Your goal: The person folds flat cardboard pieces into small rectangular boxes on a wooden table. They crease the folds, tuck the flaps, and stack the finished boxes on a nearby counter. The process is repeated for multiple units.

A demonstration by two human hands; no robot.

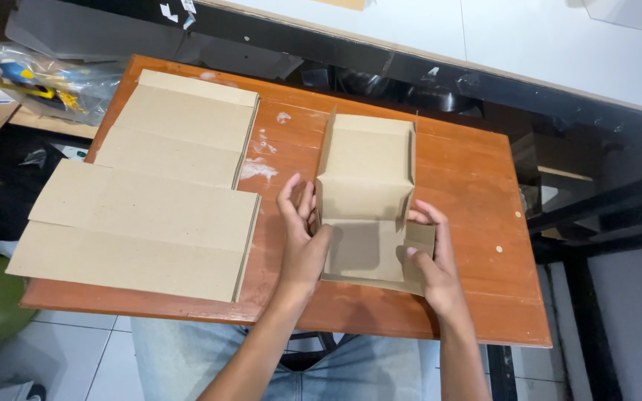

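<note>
- hands at work on a wooden table (469,193), seen from above by a camera on the person's head; a brown cardboard piece (366,174), creased into panels, lies near the table's middle, its long side running away from the person.
- left hand (300,230) presses against the near left edge of the cardboard piece, fingers (293,194) spread a little and pointing up along the raised side flap, thumb touching the lower panel.
- right hand (431,249) grips the near right edge, fingers (426,215) curled together over a folded side flap and clamped on it, thumb pressed on the panel's face.
- side flaps of the far panels stand upright, forming a shallow trough; the nearest panel lies flatter against the table.
- stacks of flat cardboard sheets rest on the table's left half, well apart from the hands: one stack (180,126) toward the far corner, a wider stack (139,226) nearer the person, its left end hanging past the table edge.
- white smears mark the orange-brown tabletop between the stacks and the folded piece.
- clear plastic bag (46,82) with blue and yellow items lies beyond the table's far left corner.
- blue denim on the person's lap (187,364) shows below the table's near edge, over a pale tiled floor (83,356).
</note>
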